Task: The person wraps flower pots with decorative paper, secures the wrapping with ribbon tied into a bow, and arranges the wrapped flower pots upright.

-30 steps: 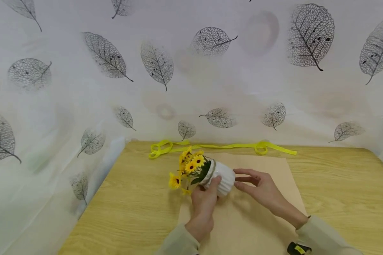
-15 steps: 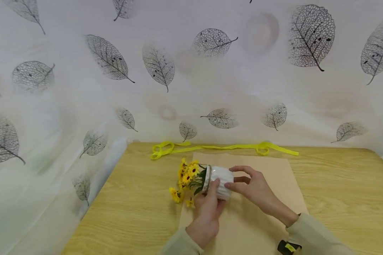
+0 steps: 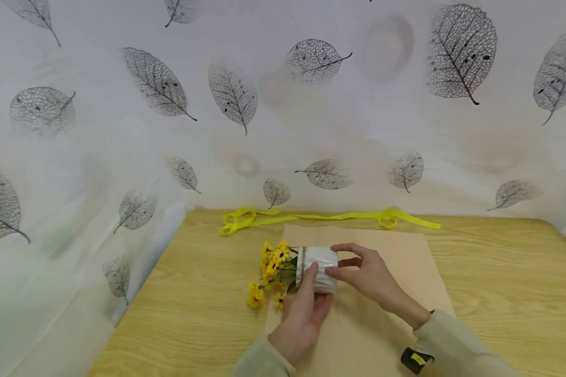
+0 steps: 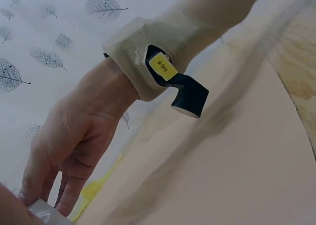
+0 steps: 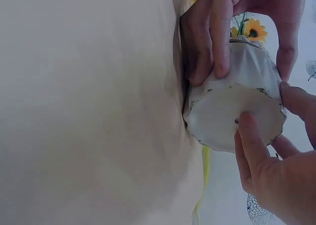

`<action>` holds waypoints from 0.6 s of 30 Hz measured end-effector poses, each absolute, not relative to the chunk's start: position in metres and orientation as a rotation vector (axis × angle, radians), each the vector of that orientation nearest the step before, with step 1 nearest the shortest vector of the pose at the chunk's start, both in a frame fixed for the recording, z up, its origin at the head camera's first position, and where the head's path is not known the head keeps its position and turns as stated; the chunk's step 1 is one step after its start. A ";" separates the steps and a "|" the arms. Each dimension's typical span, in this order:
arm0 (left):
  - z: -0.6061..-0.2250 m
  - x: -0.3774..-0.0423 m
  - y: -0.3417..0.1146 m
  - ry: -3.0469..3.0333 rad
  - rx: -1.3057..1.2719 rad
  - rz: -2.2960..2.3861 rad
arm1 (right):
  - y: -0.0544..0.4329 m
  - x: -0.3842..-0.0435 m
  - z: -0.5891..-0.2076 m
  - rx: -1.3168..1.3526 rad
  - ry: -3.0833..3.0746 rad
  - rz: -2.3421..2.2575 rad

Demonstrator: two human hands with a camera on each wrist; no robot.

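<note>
A white ribbed flowerpot with twine round its neck is tipped on its side, its mouth to the left. Yellow artificial-looking flowers with dark centres spill from it. My left hand grips the pot from the near side, thumb over the wall and fingers beneath. My right hand holds the base end, thumb on the side. In the right wrist view one fingertip rests on the round base, by a small hole. Brown paper lies below; whether the pot touches it I cannot tell.
A yellow ribbon with loops stretches along the back of the wooden table. Behind it hangs a pale leaf-print sheet. A black wrist mount with a yellow label sits at the right sleeve.
The pot has turned from slanting to nearly level, its flowers swinging downward toward the near side. My right hand has moved left, its thumb now overlapping the pot's wall.
</note>
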State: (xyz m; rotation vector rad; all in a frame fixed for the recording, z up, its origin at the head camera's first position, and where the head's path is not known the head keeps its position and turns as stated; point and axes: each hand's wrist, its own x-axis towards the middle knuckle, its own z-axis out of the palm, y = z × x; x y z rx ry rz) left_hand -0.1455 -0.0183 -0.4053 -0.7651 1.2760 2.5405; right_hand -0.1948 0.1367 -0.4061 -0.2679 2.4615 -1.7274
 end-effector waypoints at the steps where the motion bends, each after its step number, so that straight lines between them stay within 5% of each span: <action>1: -0.405 -0.146 -0.019 1.277 -0.761 2.544 | 0.136 -0.195 -0.406 -0.274 2.465 -1.722; 18: -0.403 -0.164 -0.023 1.295 -0.678 2.501 | 0.136 -0.211 -0.402 -0.343 2.529 -1.701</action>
